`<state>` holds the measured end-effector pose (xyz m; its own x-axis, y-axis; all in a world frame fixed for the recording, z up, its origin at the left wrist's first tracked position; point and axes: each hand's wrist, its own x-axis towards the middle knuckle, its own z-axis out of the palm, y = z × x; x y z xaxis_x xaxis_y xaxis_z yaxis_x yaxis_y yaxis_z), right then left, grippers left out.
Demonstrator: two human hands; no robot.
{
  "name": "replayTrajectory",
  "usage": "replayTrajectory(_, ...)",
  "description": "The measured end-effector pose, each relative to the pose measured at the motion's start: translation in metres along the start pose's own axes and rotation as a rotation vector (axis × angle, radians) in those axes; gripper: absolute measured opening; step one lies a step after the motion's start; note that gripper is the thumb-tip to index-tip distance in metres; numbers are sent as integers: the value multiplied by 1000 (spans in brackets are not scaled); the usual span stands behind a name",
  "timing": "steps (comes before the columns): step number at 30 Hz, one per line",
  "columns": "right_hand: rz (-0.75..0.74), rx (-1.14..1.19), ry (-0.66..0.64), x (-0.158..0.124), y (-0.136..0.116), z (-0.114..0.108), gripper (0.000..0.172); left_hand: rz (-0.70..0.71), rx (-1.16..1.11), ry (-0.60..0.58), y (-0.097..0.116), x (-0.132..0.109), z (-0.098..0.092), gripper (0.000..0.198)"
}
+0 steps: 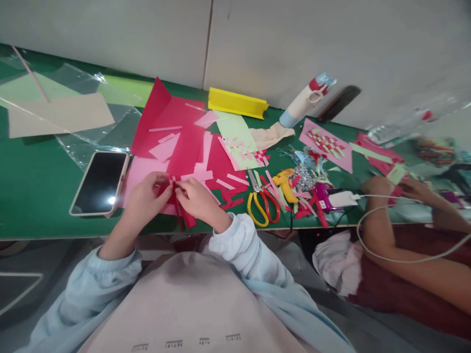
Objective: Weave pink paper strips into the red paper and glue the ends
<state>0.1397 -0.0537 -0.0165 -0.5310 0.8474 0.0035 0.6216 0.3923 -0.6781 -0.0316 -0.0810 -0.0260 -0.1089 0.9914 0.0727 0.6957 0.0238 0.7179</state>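
- left hand and right hand, centre of the frame, both pinched on the red paper weave.
- phone lies left, scissors right.

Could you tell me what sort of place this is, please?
Probably a paper-craft worktable: cut red and pink paper strips litter the green table, with scissors and a glue gun beside them, and the left hand and right hand pinch a woven paper piece.

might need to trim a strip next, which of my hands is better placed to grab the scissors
Probably the right hand: it holds the paper strips on the side nearest the scissors, which lie just to its right. The left hand is farther off, beside the phone.
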Motion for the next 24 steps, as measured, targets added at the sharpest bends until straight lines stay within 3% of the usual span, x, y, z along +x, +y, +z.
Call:
replayTrajectory(4, 102, 288, 55, 4, 5, -3, 40, 71, -174, 3, 2, -6, 7, 40)
replayTrajectory(9, 202, 450, 154, 11, 17, -6, 33, 152, -254, -9, 8, -10, 12, 45)
replayTrajectory(14, 228, 658, 179, 5, 16, -23, 36, 244, -174, 126, 15, 0, 2, 37)
replayTrajectory(18, 296, 896, 76, 1, 7, -43, 31, 298, -120, -27, 26, 13, -14, 46)
replayTrajectory(24, 394, 1083, -114, 3, -2, -73, 15, 91, -236, -223, 48, 23, -35, 46)
